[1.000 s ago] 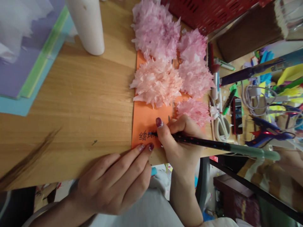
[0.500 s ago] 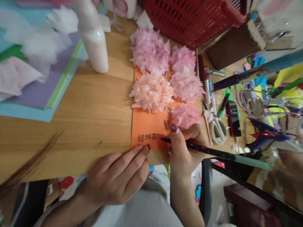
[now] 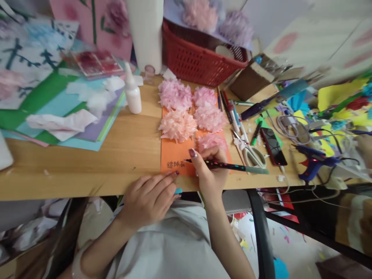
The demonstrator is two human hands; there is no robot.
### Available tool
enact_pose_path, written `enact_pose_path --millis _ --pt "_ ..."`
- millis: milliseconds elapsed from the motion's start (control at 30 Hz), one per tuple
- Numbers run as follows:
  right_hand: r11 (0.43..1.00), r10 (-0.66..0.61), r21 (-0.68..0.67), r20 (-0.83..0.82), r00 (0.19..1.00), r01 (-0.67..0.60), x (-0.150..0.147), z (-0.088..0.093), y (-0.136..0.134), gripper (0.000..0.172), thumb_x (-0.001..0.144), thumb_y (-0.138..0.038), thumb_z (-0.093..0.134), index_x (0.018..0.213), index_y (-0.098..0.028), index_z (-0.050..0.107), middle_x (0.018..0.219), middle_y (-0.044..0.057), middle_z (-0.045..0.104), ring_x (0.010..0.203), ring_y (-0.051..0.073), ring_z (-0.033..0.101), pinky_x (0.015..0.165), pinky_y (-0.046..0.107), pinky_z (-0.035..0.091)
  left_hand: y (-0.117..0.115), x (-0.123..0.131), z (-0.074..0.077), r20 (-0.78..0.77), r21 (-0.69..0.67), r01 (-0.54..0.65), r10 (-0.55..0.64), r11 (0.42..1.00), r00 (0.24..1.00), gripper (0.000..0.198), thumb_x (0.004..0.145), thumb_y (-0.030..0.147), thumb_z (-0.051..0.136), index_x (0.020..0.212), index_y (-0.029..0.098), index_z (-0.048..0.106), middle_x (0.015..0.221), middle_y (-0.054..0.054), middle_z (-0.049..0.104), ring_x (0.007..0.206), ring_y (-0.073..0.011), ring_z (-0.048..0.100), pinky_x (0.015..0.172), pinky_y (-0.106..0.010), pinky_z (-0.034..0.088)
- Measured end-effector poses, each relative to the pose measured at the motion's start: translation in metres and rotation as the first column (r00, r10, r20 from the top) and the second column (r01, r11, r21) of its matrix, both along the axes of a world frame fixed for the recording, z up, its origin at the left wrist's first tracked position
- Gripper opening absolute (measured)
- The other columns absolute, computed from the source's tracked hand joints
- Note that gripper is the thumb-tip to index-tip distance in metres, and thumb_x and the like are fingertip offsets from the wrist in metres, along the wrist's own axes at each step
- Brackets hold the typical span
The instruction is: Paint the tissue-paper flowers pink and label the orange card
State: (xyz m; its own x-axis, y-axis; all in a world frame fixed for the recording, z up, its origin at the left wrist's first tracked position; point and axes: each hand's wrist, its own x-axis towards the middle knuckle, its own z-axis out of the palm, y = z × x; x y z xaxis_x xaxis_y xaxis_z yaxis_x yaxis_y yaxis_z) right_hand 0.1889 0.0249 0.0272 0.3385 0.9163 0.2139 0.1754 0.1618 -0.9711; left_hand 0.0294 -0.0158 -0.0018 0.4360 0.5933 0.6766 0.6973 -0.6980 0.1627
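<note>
My right hand is closed round a black brush pen with coloured dots and a grey-green end. The pen's dark tip is at the last of several handwritten characters on an orange sheet of paper. My left hand rests at the table's front edge, fingertips on the paper's lower edge. A short teal piece, which looks like a pen cap, pokes out between its fingers and thumb. Fluffy pink and peach tissue-paper flowers cover the upper part of the sheet.
A white glue bottle stands left of the flowers, near stacked coloured paper. A red basket is behind. Scissors, a phone and a blue glue gun lie to the right.
The view has shifted back and up, so more of the table and floor shows. The pen tip has moved slightly left, onto the last character. Both hands keep their hold.
</note>
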Motion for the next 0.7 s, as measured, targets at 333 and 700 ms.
enact_pose_path --millis 333,700 --pt "0.988 0.091 0.150 -0.430 0.898 -0.029 0.010 0.011 -0.060 0.024 0.089 -0.045 0.066 0.091 -0.022 0.070 0.064 -0.002 0.059 0.048 0.009 0.050 0.040 0.020 0.035 -0.014 0.000 0.012 0.210 -0.253 -0.027 0.082 0.967 0.974 0.021 0.098 0.018 0.038 0.085 0.020 0.054 0.074 -0.005 0.064 0.071 -0.0193 0.058 0.065 -0.032 0.045" --pt "0.963 -0.113 0.176 -0.428 0.897 0.205 0.027 0.030 -0.092 0.047 0.088 -0.043 0.066 0.049 -0.019 0.055 0.040 -0.006 0.041 0.034 0.007 0.032 0.036 0.024 0.020 -0.038 0.022 0.037 0.139 -0.095 0.003 0.011 0.995 0.990 0.013 0.099 0.018 0.046 0.095 0.019 0.059 0.085 -0.003 0.070 0.076 -0.0184 0.061 0.071 -0.033 0.046"
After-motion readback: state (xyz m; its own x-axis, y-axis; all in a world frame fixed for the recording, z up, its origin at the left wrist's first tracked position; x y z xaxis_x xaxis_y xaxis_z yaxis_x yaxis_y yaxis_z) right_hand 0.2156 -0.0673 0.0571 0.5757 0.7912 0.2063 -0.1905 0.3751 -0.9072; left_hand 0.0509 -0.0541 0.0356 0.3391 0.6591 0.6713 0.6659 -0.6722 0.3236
